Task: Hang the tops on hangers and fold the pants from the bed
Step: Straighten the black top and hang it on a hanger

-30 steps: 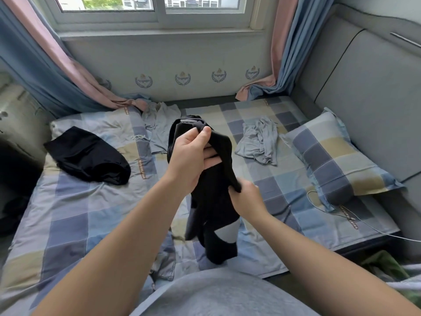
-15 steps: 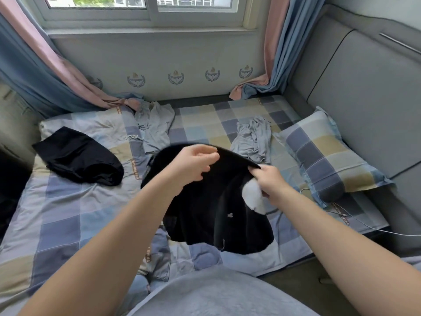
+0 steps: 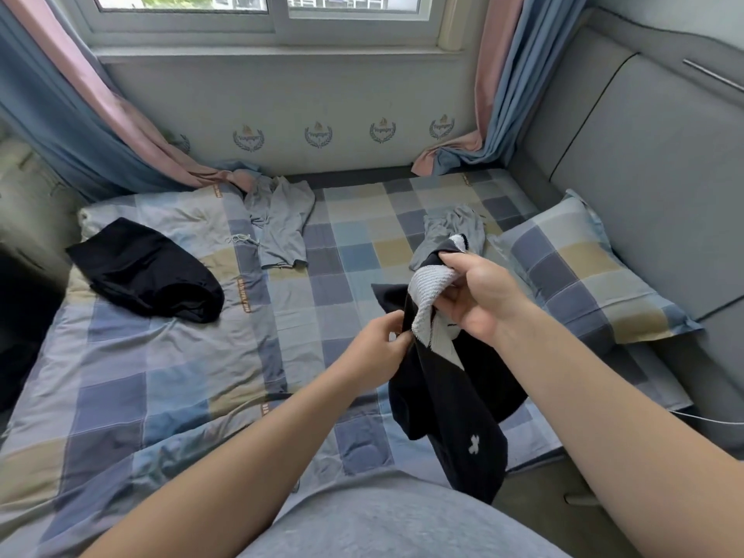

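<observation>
Black top (image 3: pixel 447 396) is pinched in my left fingers (image 3: pixel 391 322) and gripped by my right fingers (image 3: pixel 463 264); I should shake it flat.

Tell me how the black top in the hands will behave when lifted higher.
Probably floppy: the black top hangs limp below the right hand and left hand. Likely light: fingers alone hold it up. The ribbed white trim probably grips rather than slips.
</observation>
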A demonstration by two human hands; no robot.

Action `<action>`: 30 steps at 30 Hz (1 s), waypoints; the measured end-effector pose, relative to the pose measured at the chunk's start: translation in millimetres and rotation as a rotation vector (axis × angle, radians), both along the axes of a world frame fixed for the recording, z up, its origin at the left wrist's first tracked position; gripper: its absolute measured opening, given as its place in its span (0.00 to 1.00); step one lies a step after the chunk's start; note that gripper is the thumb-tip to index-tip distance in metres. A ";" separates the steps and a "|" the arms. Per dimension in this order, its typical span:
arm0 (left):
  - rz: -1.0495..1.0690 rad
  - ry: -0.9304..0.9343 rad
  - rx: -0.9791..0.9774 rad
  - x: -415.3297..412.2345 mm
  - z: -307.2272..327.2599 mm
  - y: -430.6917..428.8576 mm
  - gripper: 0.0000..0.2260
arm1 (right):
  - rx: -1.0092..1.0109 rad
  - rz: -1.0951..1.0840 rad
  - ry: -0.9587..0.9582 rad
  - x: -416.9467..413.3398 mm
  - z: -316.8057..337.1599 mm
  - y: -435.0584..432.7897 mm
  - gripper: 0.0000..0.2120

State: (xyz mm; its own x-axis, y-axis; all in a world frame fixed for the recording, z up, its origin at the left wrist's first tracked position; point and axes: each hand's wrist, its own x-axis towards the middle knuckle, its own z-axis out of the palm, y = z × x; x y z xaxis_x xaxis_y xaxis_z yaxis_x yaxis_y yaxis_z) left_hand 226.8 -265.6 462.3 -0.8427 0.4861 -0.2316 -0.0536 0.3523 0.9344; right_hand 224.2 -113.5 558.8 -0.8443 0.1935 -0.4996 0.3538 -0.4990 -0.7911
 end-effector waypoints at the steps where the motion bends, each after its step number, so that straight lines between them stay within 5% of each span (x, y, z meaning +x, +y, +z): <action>1: 0.034 -0.006 0.044 1.2 1.2 0.5 0.07 | -0.012 -0.015 -0.003 -0.4 0.6 2.1 0.03; 8: 0.346 -0.096 0.289 -22.1 35.9 -23.0 0.11 | 0.211 0.008 0.068 12.6 -19.0 28.0 0.16; 12: 0.384 -0.099 0.296 -20.9 49.4 -27.8 0.13 | 0.538 0.395 0.094 35.4 -49.8 13.4 0.23; 16: 0.340 -0.143 0.389 -13.3 65.0 -34.3 0.09 | 0.639 0.717 0.067 51.7 -88.8 -16.3 0.33; 19: 0.330 -0.155 0.445 -13.0 80.3 -35.4 0.08 | 0.632 0.653 0.117 50.1 -102.3 -43.3 0.27; 22: 0.379 -0.132 0.457 -16.2 85.6 -40.5 0.07 | 0.799 0.539 0.167 39.9 -102.2 -54.3 0.03; 25: 0.513 -0.128 0.444 -24.5 77.3 -55.5 0.08 | 0.813 0.430 0.153 28.4 -95.2 -46.7 0.13; 30: 0.478 -0.182 0.242 -28.1 42.3 -76.6 0.07 | 0.650 0.253 -0.009 4.7 -71.4 -25.4 0.12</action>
State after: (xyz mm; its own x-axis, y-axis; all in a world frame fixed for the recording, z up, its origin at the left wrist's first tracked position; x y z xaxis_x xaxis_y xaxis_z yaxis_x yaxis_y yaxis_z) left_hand 198.7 -342.1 504.6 -0.9389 0.1179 -0.3234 -0.3227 0.0257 0.9462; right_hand 228.9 -138.9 487.4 -0.8993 0.2533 -0.3564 0.4047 0.1733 -0.8979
